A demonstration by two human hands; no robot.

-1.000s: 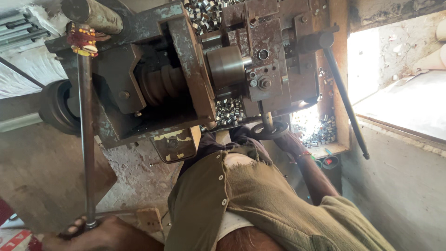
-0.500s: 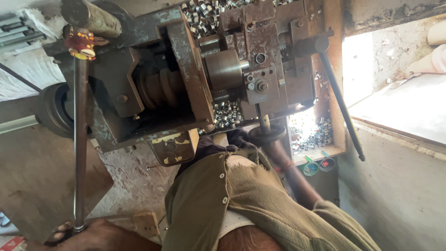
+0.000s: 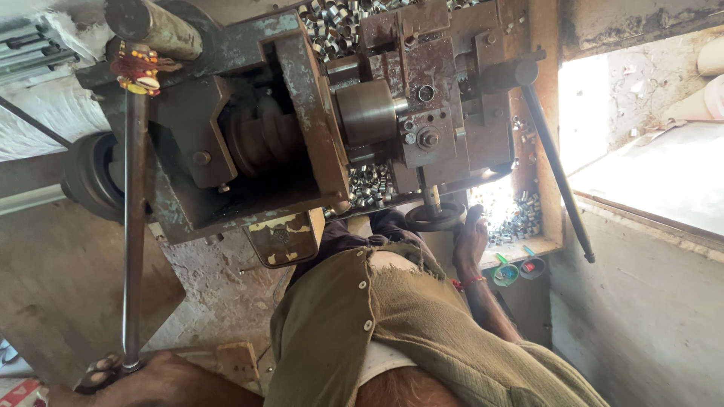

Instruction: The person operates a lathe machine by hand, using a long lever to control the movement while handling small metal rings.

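My left hand is at the bottom left, closed round the lower end of a long steel lever rod. The rod runs up to a rusty small lathe-like machine and has red and yellow thread tied near its top. My right hand, with a red thread at the wrist, lies with its fingers stretched out against the right side of a small dark handwheel under the machine's slide. A round steel chuck sits at the machine's middle. My olive shirt fills the lower middle.
Several small shiny metal rings lie heaped under the machine and in the tray by my right hand. A thin black lever slants down at the right. A pulley wheel is at the left, and a bright wall opening at the right.
My right hand has come off the handwheel's rim and now lies beside it on the right. My left hand stays on the lever rod's end, which has barely shifted.
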